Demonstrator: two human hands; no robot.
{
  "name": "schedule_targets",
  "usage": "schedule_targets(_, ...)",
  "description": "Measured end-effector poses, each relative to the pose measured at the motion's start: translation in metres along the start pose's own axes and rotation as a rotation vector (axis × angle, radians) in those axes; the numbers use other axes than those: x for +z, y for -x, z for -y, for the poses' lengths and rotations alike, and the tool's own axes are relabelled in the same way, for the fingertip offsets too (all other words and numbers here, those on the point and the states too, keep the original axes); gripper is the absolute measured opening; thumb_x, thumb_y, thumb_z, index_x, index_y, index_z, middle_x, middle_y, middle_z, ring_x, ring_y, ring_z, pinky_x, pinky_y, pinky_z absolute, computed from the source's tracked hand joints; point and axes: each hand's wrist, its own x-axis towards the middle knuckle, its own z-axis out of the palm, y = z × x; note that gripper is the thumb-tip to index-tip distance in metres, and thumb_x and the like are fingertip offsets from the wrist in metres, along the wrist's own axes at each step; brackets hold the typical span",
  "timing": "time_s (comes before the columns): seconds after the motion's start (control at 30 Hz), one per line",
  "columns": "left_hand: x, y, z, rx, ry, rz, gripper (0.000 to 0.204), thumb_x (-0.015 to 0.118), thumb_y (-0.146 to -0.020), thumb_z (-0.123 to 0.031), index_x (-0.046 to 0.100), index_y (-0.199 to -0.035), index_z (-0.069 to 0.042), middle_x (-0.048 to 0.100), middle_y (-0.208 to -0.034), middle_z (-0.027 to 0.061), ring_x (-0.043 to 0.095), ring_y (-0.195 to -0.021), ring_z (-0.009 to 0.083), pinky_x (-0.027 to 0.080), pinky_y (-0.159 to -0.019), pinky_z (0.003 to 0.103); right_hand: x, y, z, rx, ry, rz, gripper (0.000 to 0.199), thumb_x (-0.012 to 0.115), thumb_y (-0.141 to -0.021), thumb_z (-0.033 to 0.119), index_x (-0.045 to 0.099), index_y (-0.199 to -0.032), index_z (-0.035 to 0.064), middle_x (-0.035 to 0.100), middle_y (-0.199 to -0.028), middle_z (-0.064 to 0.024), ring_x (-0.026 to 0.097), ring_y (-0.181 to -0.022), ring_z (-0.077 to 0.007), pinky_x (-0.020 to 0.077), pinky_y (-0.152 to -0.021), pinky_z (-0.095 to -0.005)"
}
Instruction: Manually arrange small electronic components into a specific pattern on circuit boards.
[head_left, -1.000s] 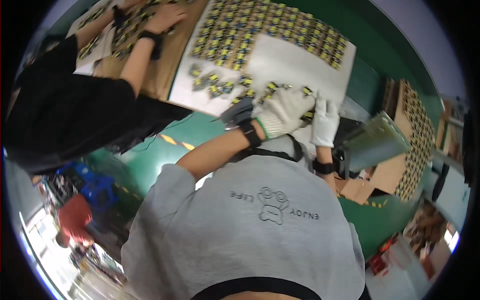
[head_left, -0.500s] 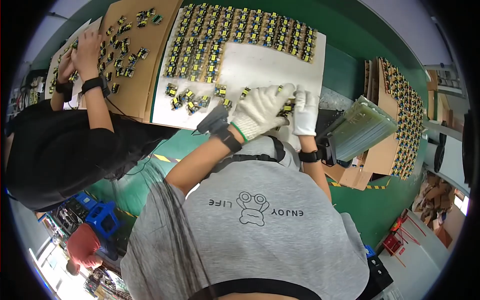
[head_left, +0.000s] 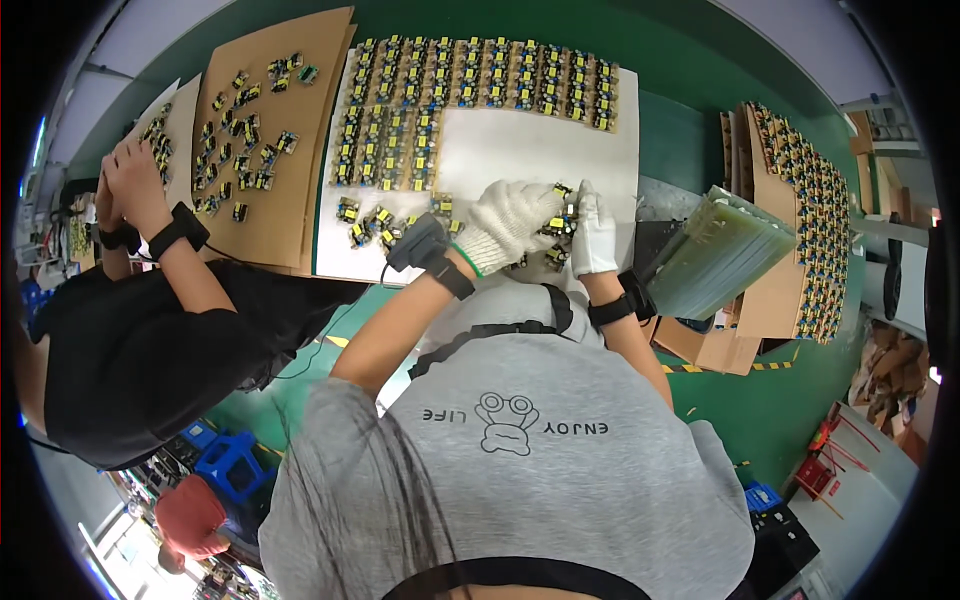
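Both of my hands wear white gloves at the near right of the white board (head_left: 530, 150). My left hand (head_left: 508, 222), with a green-edged cuff, is closed on the left side of a small strip of circuit boards (head_left: 563, 222) with yellow-topped parts. Along the strip's right side presses my right hand (head_left: 594, 230), its fingers together. My left fingertips are partly hidden behind the parts. Close below my left hand lie more circuit boards (head_left: 553, 260), partly covered. Left of my left wrist sits a loose group of circuit boards (head_left: 378, 222).
Neat rows of circuit boards (head_left: 480, 75) fill the white board's far side. A co-worker (head_left: 150, 340) in black handles things at the left, beside cardboard with scattered boards (head_left: 250, 130). At right stand a stack of greenish translucent sheets (head_left: 722, 258) and cardboard carrying more boards (head_left: 805, 200).
The whole view has shifted slightly. My hands have come around the circuit board strip, which now shows more plainly between them. The co-worker's hands have moved nearer to their body.
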Motion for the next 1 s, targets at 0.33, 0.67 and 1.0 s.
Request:
schedule_targets(0.33, -0.018, -0.021, 0.042, -0.481, -0.019, 0.236, 0.054, 0.064, -0.071, -0.047, 0.058, -0.115, -0.016, 0.054, -0.105, 0.015, 0.06, -0.086, 0.0293, 0.049, -0.074, 0.038, -0.018, -0.005, -0.015, -0.227, 0.689, -0.231, 0.038, 0.047, -0.091, 0.037, 0.059, -0.086, 0.0008, 0.059, -0.073, -0.0241, 0.058, -0.071, -0.0421, 0.044, -0.064, -0.047)
schedule_targets(0.67, 0.017, -0.037, 0.05, -0.4, -0.065, 0.051, 0.067, 0.066, -0.069, -0.043, 0.045, -0.127, -0.016, 0.045, -0.115, 0.0126, 0.048, -0.1, 0.0316, 0.042, -0.083, 0.042, -0.026, -0.027, 0.001, -0.252, 0.728, -0.546, 0.041, 0.055, -0.088, 0.036, 0.061, -0.097, -0.0037, 0.062, -0.095, -0.0234, 0.06, -0.09, -0.0351, 0.0462, -0.078, -0.0405)
schedule_targets(1.0, 0.025, 0.006, 0.07, -0.525, -0.066, -0.165, 0.038, 0.058, -0.077, -0.027, 0.054, -0.11, -0.008, 0.055, -0.106, 0.0151, 0.057, -0.079, 0.0332, 0.046, -0.073, 0.042, -0.017, -0.004, 0.024, 0.013, 0.839, -0.045, 0.053, 0.072, -0.067, 0.038, 0.061, -0.097, -0.0043, 0.063, -0.091, -0.0236, 0.063, -0.086, -0.0335, 0.0488, -0.076, -0.0369)
